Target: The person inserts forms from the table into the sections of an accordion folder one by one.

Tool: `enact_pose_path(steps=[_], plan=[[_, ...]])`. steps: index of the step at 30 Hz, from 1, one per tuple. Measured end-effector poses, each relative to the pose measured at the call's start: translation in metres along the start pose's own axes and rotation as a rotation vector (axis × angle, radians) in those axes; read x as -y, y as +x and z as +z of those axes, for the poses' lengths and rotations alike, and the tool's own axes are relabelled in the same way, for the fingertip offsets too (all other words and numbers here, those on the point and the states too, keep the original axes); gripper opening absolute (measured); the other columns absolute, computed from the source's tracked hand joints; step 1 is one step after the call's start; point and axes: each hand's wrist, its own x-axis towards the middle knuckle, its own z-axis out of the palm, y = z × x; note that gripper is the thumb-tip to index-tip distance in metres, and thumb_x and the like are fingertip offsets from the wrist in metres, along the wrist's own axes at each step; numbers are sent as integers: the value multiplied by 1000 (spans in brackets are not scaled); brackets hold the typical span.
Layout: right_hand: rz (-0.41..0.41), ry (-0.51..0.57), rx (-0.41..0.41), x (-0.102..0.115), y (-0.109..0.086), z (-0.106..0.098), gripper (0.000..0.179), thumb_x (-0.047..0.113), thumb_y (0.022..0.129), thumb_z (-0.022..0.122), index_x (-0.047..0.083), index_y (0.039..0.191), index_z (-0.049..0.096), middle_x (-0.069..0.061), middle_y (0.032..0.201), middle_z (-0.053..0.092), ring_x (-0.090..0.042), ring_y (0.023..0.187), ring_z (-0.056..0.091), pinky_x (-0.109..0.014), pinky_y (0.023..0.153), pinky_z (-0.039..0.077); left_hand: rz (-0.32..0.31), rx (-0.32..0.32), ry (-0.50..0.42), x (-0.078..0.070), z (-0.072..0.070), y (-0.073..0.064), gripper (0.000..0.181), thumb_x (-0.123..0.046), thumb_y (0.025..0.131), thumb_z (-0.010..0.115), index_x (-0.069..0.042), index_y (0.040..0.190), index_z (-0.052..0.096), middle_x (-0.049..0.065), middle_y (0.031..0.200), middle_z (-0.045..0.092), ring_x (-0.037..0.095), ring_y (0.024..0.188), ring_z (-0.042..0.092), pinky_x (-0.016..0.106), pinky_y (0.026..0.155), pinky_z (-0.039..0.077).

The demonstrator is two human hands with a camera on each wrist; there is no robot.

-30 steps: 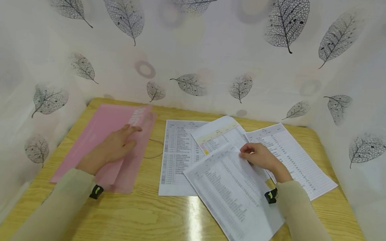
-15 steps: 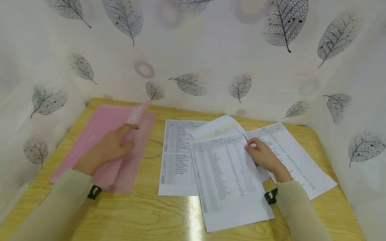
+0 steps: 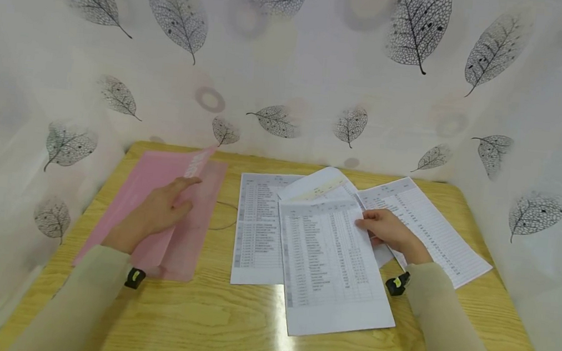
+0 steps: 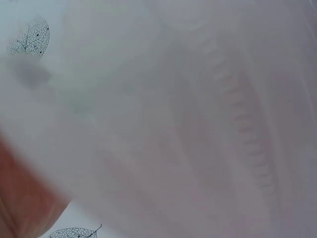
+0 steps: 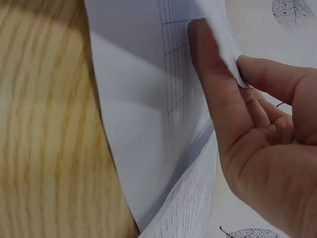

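Observation:
At the left of the head view lies a translucent pink plastic folder (image 3: 133,201), its top cover's right edge raised off the lower layer. My left hand (image 3: 149,214) rests on that cover, index finger and thumb reaching to the raised edge. A blurred pale sheet fills most of the left wrist view, with part of the hand at lower left. My right hand (image 3: 391,230) pinches the right edge of a printed paper sheet (image 3: 333,269) between thumb and fingers. In the right wrist view, this paper (image 5: 124,99) bends at the grip, gridded lines showing beyond it.
Under and beside the held paper are a printed list (image 3: 259,224), a sheet with a yellow band (image 3: 327,190) and another list (image 3: 436,234) at right. A thin cord (image 3: 227,221) lies by the folder on the wooden table (image 3: 197,324). Leaf-patterned fabric (image 3: 291,59) encloses the table.
The held paper has swung from slanting right to nearly upright, its lower corner moving left. My right hand has shifted slightly right and down. The folder cover's edge has lifted leftward with my left hand.

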Motion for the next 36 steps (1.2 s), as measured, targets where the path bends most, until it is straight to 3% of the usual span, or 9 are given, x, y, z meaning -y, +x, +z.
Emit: enact_pose_path(steps=[2,4,8,14,24,26,29,31,36], plan=[[7,35,-9,0,1,1,41,23,107,58,-7,136,58,-1,101,76,-9,82,72,-28,69,59,-7,-7,0,-1,-1,0,57,-17,101,53,-10,157,46,23,145,58,39,91,66,56,92,53],[12,73,-19,0,2,2,41,22,107,58,-8,136,57,0,100,77,-9,82,73,-28,70,60,-14,-16,-1,0,-2,1,57,-16,100,54,-11,157,47,23,120,64,26,70,54,47,76,51],[17,118,-41,2,5,5,42,22,108,56,-7,138,55,1,98,77,-10,82,75,-28,71,61,-17,-36,-8,0,-5,1,57,-13,99,54,-13,156,48,9,80,49,15,62,40,35,62,41],[18,156,-41,6,8,6,46,23,110,54,-6,145,50,1,101,78,-12,84,77,-30,74,63,-21,-41,-38,1,-14,0,56,-13,101,53,-14,157,47,4,73,45,9,55,40,29,55,40],[-8,248,-43,14,13,12,51,23,110,54,-8,150,45,6,95,78,-9,81,77,-27,71,62,-45,-54,-65,1,-30,-1,53,-14,103,51,-17,156,47,0,66,41,8,54,38,28,56,38],[-11,267,-45,16,14,13,54,24,110,54,-8,152,43,7,92,77,-8,79,77,-26,69,61,-71,-43,-88,1,-32,-1,54,-14,104,49,-18,157,47,6,75,55,9,55,41,29,58,41],[-18,291,-43,18,15,15,55,24,110,55,-8,152,41,7,90,77,-7,76,76,-24,66,60,-101,-22,-110,0,-34,-1,54,-15,105,46,-19,159,45,19,112,67,11,58,44,31,63,42],[-23,303,-42,20,16,17,54,23,110,55,-9,152,42,6,90,77,-7,76,76,-24,65,60,-106,-17,-109,0,-35,-1,54,-16,106,43,-19,159,45,21,139,61,13,65,48,34,68,43],[-28,325,-44,28,18,22,53,22,109,56,-9,151,43,7,91,77,-7,78,76,-23,66,59,-114,-16,-113,3,-35,-2,53,-19,108,39,-18,160,46,25,153,55,33,101,68,46,85,48]])
